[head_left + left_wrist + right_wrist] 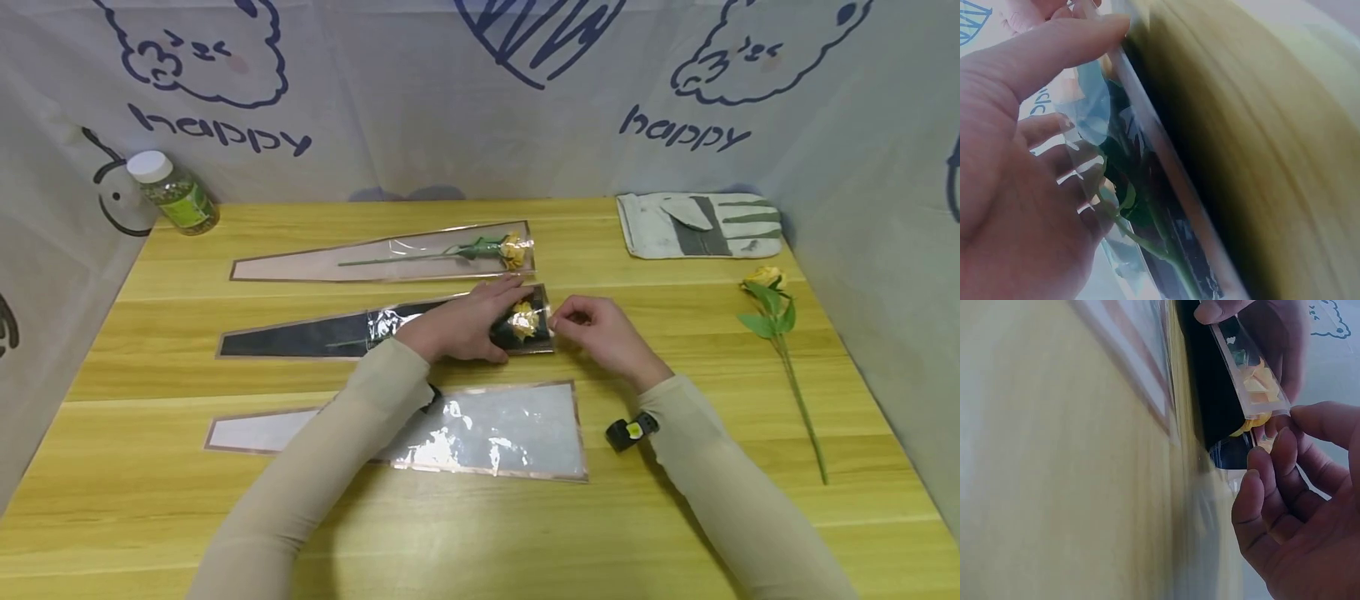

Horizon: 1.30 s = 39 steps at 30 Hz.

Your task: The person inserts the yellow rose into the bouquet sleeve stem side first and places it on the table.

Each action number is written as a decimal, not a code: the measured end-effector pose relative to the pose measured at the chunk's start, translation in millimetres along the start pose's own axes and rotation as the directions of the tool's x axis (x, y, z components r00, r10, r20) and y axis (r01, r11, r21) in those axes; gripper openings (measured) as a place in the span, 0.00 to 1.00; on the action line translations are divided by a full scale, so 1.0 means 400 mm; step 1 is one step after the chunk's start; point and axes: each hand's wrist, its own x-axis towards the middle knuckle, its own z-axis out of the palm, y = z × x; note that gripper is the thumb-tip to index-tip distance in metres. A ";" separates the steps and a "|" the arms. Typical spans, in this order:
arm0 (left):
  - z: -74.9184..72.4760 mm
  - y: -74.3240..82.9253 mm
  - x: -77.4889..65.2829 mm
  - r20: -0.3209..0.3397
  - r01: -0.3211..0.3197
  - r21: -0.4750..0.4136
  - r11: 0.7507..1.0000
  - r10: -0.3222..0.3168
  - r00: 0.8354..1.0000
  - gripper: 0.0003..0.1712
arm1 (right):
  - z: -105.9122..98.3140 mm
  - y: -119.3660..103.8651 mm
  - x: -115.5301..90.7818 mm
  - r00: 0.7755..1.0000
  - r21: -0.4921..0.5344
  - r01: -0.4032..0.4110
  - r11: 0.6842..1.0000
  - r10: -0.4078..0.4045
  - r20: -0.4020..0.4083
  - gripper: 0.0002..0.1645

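Note:
A black-backed clear flower sleeve [292, 337] lies across the middle of the table with a yellow artificial rose [523, 320] inside, its bloom near the wide end. My left hand [467, 323] rests on this sleeve just left of the bloom, fingers spread. In the left wrist view, the thumb lies along the sleeve's pale edge [1172, 169], with the green stem [1163, 231] under the film. My right hand [603, 333] pinches the clear film at the sleeve's wide end. The right wrist view shows that film corner [1275, 407] lifted from the black backing [1216, 406] beside the yellow petals.
Behind lies a pink sleeve [300, 268] holding another yellow rose [513, 250]; in front is a white sleeve [525, 425], partly under the left forearm. A loose yellow rose [780, 333] lies at right. Work gloves [652, 225] and a white-capped jar [176, 196] stand at the back.

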 end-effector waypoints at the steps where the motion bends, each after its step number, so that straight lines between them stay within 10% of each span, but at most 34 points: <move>1: 0.000 -0.001 0.000 -0.001 -0.006 -0.004 1.000 0.006 1.000 0.60 | 0.000 0.001 0.000 1.000 0.003 0.002 1.000 -0.002 0.002 0.10; 15: -0.006 -0.006 -0.038 -0.068 0.012 -0.022 1.000 -0.014 0.998 0.58 | -0.022 -0.001 -0.028 0.999 -0.071 0.018 0.997 -0.021 -0.042 0.13; 28: 0.018 0.054 -0.181 -0.287 -0.069 0.104 0.992 0.096 0.953 0.41 | -0.043 -0.010 -0.146 0.999 -0.287 0.032 0.957 -0.025 0.027 0.13; 39: 0.107 0.102 -0.243 -0.153 -0.134 0.129 0.983 0.153 0.976 0.43 | -0.019 0.006 -0.215 0.996 -0.327 -0.027 0.945 0.054 0.072 0.10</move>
